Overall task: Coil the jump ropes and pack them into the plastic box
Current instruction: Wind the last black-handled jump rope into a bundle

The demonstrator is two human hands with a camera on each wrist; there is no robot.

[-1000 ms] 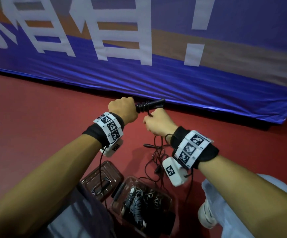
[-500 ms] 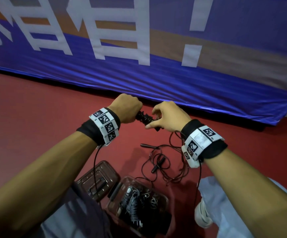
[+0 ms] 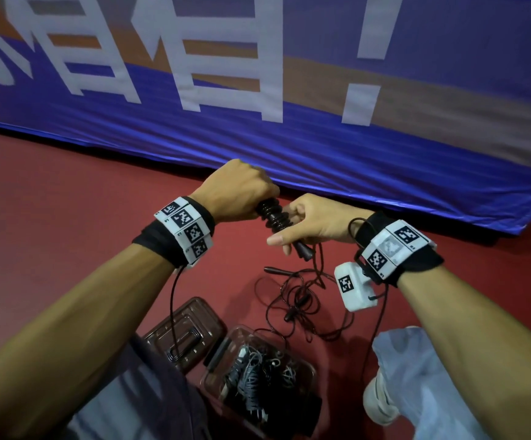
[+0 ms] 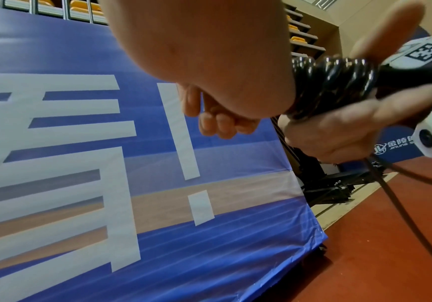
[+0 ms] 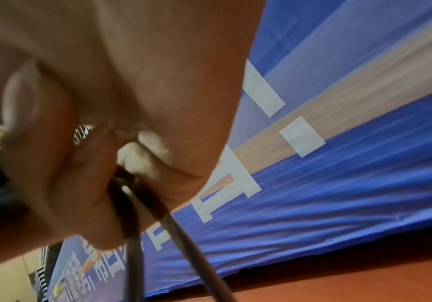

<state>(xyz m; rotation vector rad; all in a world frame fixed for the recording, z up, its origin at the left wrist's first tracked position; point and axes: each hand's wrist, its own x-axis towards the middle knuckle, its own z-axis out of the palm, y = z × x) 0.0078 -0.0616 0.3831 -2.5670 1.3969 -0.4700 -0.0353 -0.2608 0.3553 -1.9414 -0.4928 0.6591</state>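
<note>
Blue banner (image 3: 321, 160) across top of frame; red floor (image 3: 51, 217) below; plastic box (image 3: 305, 373) bottom centre, w/ coiled ropes inside; lid (image 3: 191, 331) just left of it; loose rope tangle (image 3: 295, 300) mid-frame; L hand (image 3: 235, 192) fisted round handle bundle (image 3: 273, 217); R hand (image 3: 315, 223) pinching cord (image 5: 132, 204), winding; risk: slack snags in tangle, wraps slip off if pinch loosens.

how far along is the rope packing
Done: the clear plastic box already holds coiled ropes. In hand: left hand grips the black jump rope handles, with cord wound round them; right hand holds the cord. Left: the loose black cord on the red floor, then boxing this bundle.
</note>
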